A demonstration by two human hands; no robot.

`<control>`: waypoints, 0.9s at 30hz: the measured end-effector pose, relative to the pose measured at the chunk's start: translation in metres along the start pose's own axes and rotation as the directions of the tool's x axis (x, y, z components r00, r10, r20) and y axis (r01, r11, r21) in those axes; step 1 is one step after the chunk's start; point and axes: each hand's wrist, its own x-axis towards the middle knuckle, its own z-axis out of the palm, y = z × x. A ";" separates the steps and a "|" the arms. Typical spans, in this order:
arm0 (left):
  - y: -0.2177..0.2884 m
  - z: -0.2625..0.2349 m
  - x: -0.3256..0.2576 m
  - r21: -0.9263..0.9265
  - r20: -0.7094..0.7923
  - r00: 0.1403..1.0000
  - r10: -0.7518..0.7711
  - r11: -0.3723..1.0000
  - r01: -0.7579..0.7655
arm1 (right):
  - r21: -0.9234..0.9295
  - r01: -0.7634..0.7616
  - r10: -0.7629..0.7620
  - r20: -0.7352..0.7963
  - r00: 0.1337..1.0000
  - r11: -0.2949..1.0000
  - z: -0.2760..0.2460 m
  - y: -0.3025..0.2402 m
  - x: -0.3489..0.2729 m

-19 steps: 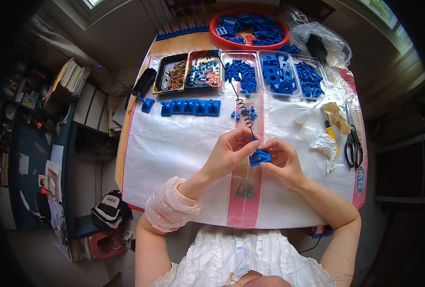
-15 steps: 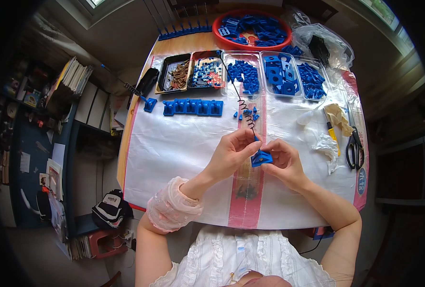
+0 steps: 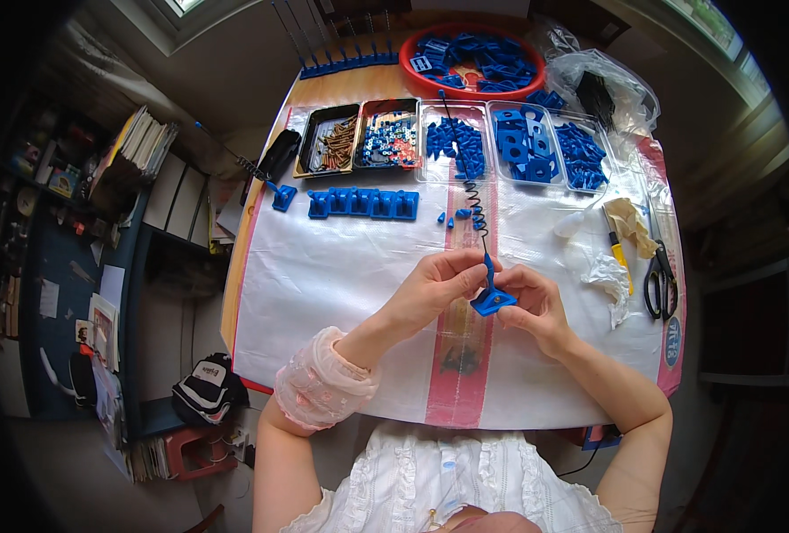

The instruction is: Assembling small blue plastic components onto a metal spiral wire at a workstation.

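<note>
Over the middle of the table, I hold a blue plastic base (image 3: 492, 303) with a small brass-coloured screw head in it. A black coiled wire (image 3: 477, 206) rises from its blue stem, reaching away from me across the clear tray of small blue parts, with a blue tip at its far end. My left hand (image 3: 437, 289) pinches the stem between thumb and fingers. From the other side, my right hand (image 3: 538, 306) grips the base's edge. Several loose blue caps (image 3: 452, 218) lie beside the coil. To the left stands a row of blue bases (image 3: 363, 204).
Trays of screws (image 3: 336, 147), small nuts (image 3: 390, 138) and blue parts line the far side. Behind them sits a red basin (image 3: 536, 87) of blue pieces. Black scissors (image 3: 659, 282), a yellow cutter (image 3: 621, 258) and crumpled paper lie right. One wired base (image 3: 283, 197) stands left.
The coiled wire has swung more upright, its far end moving right. The base has turned slightly and sits a little further right. Both hands keep their hold, and the whole view has shifted a little.
</note>
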 end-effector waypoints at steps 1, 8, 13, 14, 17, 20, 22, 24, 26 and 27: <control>-0.001 -0.001 0.000 0.012 0.008 1.000 0.021 1.000 -0.021 | 0.007 0.004 -0.004 0.013 1.000 1.000 -0.001 0.000 0.000; -0.002 0.001 -0.001 0.094 -0.063 0.994 0.086 0.992 -0.080 | 0.020 0.005 -0.006 0.027 1.000 1.000 0.000 0.000 0.000; 0.002 0.004 0.000 0.150 -0.109 0.990 0.086 0.986 -0.069 | -0.010 0.036 -0.036 -0.003 0.999 0.999 0.002 0.005 0.002; 0.001 0.003 -0.001 0.151 -0.104 0.991 0.081 0.986 -0.065 | -0.020 0.053 -0.053 -0.007 0.999 0.998 0.002 0.007 0.003; 0.000 0.002 -0.001 0.191 -0.088 0.992 0.090 0.979 -0.072 | -0.031 0.097 -0.098 -0.027 0.995 0.995 0.004 0.013 0.004; -0.001 0.002 0.000 0.197 -0.078 0.991 0.112 0.976 -0.095 | -0.059 0.092 -0.094 -0.030 0.995 0.994 0.005 0.011 0.005; -0.001 0.003 0.000 0.197 -0.082 0.990 0.113 0.976 -0.095 | -0.062 0.089 -0.091 -0.037 0.995 0.994 0.005 0.010 0.004; 0.000 0.003 0.000 0.210 -0.094 0.991 0.100 0.975 -0.078 | -0.065 0.089 -0.092 -0.045 0.995 0.994 0.005 0.011 0.004; 0.001 0.004 0.000 0.211 -0.112 0.988 0.103 0.974 -0.077 | -0.066 0.094 -0.097 -0.047 0.994 0.993 0.006 0.012 0.005; 0.001 0.004 0.000 0.212 -0.121 0.987 0.105 0.974 -0.077 | -0.057 0.094 -0.097 -0.051 0.994 0.994 0.006 0.012 0.005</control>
